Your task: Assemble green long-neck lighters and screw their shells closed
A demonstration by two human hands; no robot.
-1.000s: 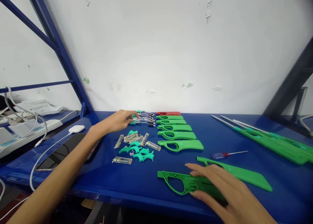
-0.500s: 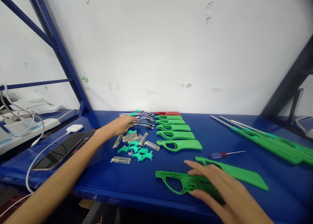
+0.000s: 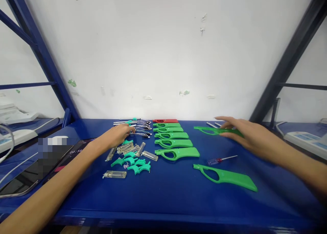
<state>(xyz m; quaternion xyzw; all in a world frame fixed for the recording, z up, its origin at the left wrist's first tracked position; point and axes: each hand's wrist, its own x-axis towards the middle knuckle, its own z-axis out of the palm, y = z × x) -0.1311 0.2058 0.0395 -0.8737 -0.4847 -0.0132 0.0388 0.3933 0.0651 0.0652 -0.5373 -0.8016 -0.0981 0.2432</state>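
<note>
My left hand (image 3: 124, 133) reaches over the back left of the blue table, its fingers curled at metal rods with wires (image 3: 139, 127); what they grip is hidden. On the right, my right hand (image 3: 231, 129) holds a green shell half (image 3: 208, 130) between thumb and fingers, above the table. Another green shell (image 3: 230, 178) lies near the front. A column of green shells (image 3: 185, 153) with a red one (image 3: 170, 121) at its back stands mid-table. Teal triggers (image 3: 139, 165) and clear fuel tanks (image 3: 114, 174) lie below my left hand.
A screwdriver (image 3: 219, 160) lies right of the shell column. Phones (image 3: 20, 183) with a white cable are at the left. Blue frame posts (image 3: 51, 57) and a dark post (image 3: 283, 63) flank the white wall.
My right hand has lifted the green shell half from the front of the table towards the back right. My left hand stays by the wired rods. The camera view has turned right.
</note>
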